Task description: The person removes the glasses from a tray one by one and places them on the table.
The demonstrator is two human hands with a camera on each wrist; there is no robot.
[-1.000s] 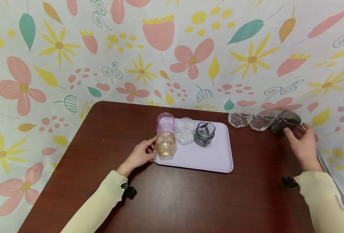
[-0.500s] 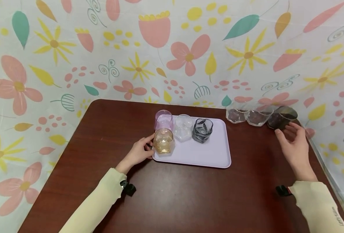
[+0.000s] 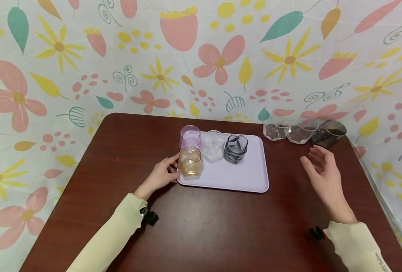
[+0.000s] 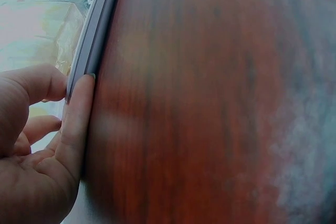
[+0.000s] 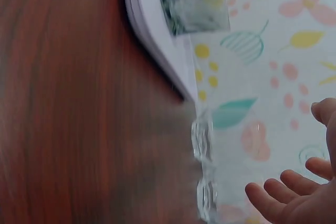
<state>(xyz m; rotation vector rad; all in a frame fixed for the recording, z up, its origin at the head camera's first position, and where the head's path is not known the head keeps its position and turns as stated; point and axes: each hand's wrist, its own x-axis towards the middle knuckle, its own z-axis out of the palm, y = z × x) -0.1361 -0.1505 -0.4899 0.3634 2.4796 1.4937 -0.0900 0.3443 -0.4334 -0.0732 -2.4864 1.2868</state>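
Lilac tray point(image 3: 233, 176), long axis left-to-right

On the pale-lilac rectangular tray point(image 3: 243, 176): amber glass tumbler point(image 3: 190, 166) at nine o'clock, purple glass tumbler point(image 3: 190, 139) at ten, clear faceted glass point(image 3: 213, 150) at eleven, grey faceted glass point(image 3: 235, 152) at one. Off it, toward two: two clear angular glasses point(image 3: 299, 136), then smoky glass point(image 3: 326, 138).

A white cloth point(image 3: 207, 53) printed with pink and yellow flowers and teal leaves hangs behind the far edge of the red-brown worktop point(image 3: 241, 226), whose far left corner is rounded.
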